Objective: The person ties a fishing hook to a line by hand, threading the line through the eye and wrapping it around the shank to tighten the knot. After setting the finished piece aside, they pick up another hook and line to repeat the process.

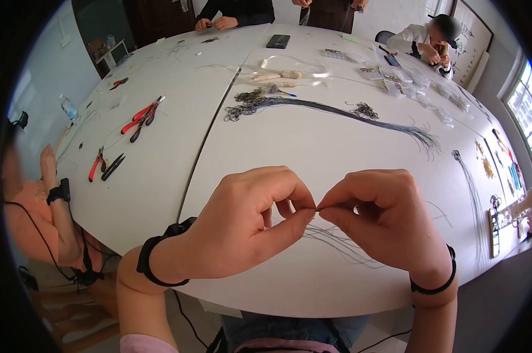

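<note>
Two bare hands meet over the white oval table (160, 176), fingertips touching at centre. Left hand (251, 220) w/ black wristband pinches thumb + forefinger shut on a tiny bead-like bit at the end of thin grey cords (336, 244); right hand (383, 217), also w/ black band, pinches the same spot from the other side. Exact item betw. the tips is too small to tell. Cords trail down from the pinch & spread loose on the tabletop just below the hands, near the table edge.

Further back: long bundle of dark grey cord (342, 113) lies across the table, w/ a heap of small dark metal rings (248, 97) at its left end. Red-handled pliers (141, 116) sit left of the centre seam, well apart from the hands; smaller red & black cutters (104, 165) nearer the left edge. Black phone (278, 41) at far side. Other people sit around the far & left edges.
</note>
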Demonstrator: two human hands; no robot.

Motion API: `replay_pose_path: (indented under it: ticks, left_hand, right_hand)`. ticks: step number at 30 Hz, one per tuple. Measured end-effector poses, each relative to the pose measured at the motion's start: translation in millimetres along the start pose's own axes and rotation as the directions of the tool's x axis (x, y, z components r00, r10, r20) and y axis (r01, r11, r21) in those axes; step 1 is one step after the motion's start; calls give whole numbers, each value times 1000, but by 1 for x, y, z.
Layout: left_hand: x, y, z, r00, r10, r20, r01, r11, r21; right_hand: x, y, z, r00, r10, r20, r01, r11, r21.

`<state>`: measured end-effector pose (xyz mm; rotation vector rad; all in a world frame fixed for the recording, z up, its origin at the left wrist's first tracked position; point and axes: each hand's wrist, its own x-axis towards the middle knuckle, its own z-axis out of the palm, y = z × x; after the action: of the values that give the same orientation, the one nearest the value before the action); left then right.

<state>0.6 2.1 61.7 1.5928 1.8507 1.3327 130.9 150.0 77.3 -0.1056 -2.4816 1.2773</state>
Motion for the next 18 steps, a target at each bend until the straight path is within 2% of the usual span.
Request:
replay_pose_path:
  ticks: [1,3,4,7,9,11,14,18]
  left_hand:
    - [0,0,-1,1000,2,-1,-2,1000,0]
    - [1,-2,-4,998,49,-48,-46,996,70]
    - [1,-3,-5,997,54,-52,-51,996,69]
    - [4,-7,-6,995,33,-91,-25,996,88]
    - [5,-9,-7,991,-3,-137,11,998,58]
    - [5,-12,-10,989,24,-144,-13,997,78]
    - [7,-14,-13,978,-23,-207,25,1000,9]
    - [7,-10,-18,980,-31,-196,34,999,11]
  right_hand:
    - [-1,-1,-3,1000,-2,0,2,1000,-2]
    - [-4,-5,-17,991,128,-22,-129,991,-19]
    - [-6,-7,-25,992,112,-62,-115,993,-40]
    - [-19,-15,-51,982,176,-69,-181,981,-76]
    - [-30,-19,-75,958,283,-49,-287,947,-142]
    - [-49,-11,-99,947,301,-115,-314,942,-120]
    - [-85,10,-145,922,304,-239,-326,944,-58]
    - [-140,48,-200,785,379,-490,-461,886,-54]
